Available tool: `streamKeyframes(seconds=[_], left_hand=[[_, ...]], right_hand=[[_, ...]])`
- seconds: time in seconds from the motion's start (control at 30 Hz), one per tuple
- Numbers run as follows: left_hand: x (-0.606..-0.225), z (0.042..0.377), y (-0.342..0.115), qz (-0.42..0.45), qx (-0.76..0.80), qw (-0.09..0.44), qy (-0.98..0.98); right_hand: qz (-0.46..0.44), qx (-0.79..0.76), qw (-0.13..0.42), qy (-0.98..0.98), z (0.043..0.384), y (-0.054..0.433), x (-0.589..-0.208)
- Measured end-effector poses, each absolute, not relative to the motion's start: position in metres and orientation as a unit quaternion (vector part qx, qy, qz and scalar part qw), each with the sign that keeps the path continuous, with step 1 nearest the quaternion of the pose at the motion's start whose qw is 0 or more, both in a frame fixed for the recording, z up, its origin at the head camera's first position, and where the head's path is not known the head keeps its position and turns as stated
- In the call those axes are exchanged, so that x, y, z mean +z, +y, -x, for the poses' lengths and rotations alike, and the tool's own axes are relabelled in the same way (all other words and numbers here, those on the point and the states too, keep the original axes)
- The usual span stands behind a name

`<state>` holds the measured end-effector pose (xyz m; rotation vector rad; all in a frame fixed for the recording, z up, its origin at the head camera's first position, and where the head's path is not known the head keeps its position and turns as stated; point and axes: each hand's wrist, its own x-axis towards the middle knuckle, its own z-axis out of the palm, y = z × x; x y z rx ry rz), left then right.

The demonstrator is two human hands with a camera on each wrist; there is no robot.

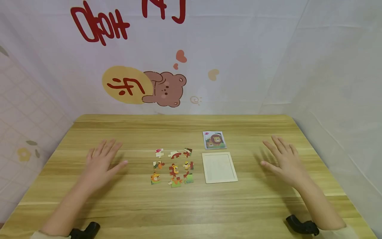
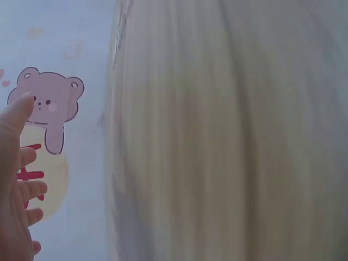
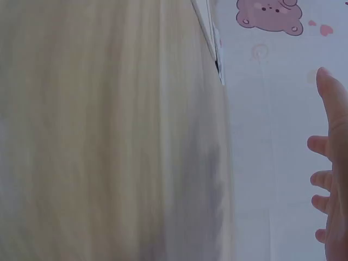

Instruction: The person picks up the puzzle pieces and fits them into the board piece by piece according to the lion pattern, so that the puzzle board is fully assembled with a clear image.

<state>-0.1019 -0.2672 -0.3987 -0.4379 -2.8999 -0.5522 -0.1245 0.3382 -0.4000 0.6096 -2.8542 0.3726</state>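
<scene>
Both hands hover over the wooden table with fingers spread and nothing in them. In the head view my left hand (image 1: 102, 161) is left of several loose jigsaw pieces (image 1: 173, 170), which lie apart in rough rows, printed with parts of lions and greenery. My right hand (image 1: 283, 162) is to the right of a pale square puzzle tray (image 1: 220, 167) with a thin inner outline. Behind that tray lies a small picture card (image 1: 215, 140) showing lions. The wrist views show the left hand (image 2: 16, 185) and right hand (image 3: 337, 163), each with its thumb extended.
The wood-grain table (image 1: 191, 212) has rounded far corners and meets a white cloth backdrop (image 1: 244, 66) printed with a bear and red characters. Cloth also hangs along both sides. A black wrist strap part (image 1: 302, 225) shows at the right forearm, another (image 1: 86, 230) at the left.
</scene>
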Motion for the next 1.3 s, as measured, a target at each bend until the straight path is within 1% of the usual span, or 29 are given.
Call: streamKeyframes(seconds=[0.2,0.33,0.53,0.77,0.87,1.3], left_hand=[[-0.409,0.112,-0.250,0.164,-0.238,0.110,-0.951],[-0.416,0.118,-0.243,0.163,-0.280,0.110,-0.940],[-0.425,0.127,-0.235,0.152,-0.318,0.093,-0.931],[-0.438,0.140,-0.223,0.156,-0.340,0.071,-0.925],[-0.442,0.145,-0.218,0.160,-0.350,0.064,-0.921],[-0.450,0.160,-0.205,0.161,-0.367,0.044,-0.915]], right_hand=[[-0.214,0.176,0.109,-0.955,0.121,0.323,-0.407],[-0.224,0.206,0.108,-0.946,0.121,0.314,-0.411],[-0.246,0.235,0.109,-0.934,0.124,0.302,-0.419],[-0.251,0.275,0.067,-0.926,0.122,0.290,-0.434],[-0.259,0.291,0.057,-0.919,0.122,0.286,-0.439],[-0.287,0.290,0.057,-0.911,0.126,0.279,-0.460]])
